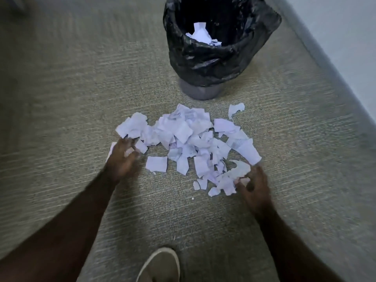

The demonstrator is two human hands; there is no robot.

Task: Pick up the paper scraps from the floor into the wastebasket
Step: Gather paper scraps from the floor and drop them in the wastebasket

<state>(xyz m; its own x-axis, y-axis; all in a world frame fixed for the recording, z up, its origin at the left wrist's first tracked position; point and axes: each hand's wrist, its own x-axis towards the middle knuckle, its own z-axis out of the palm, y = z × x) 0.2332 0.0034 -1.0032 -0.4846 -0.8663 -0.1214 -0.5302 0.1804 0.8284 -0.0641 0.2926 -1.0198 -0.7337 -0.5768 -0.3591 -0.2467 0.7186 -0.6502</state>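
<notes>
A heap of torn white paper scraps [189,139] lies on the grey-green carpet in the middle of the view. Beyond it stands the wastebasket [203,58], lined with a black plastic bag, with some crumpled paper [201,34] inside. My left hand [122,157] rests at the heap's left edge, fingers curled onto a few scraps. My right hand [254,186] is at the heap's lower right edge, fingers bent and touching scraps there. Both hands are blurred, so I cannot see how firm either grip is.
A grey baseboard and pale wall [335,58] run diagonally along the right side. My shoe [160,265] stands on the carpet at the bottom centre. Open carpet [61,88] stretches to the left.
</notes>
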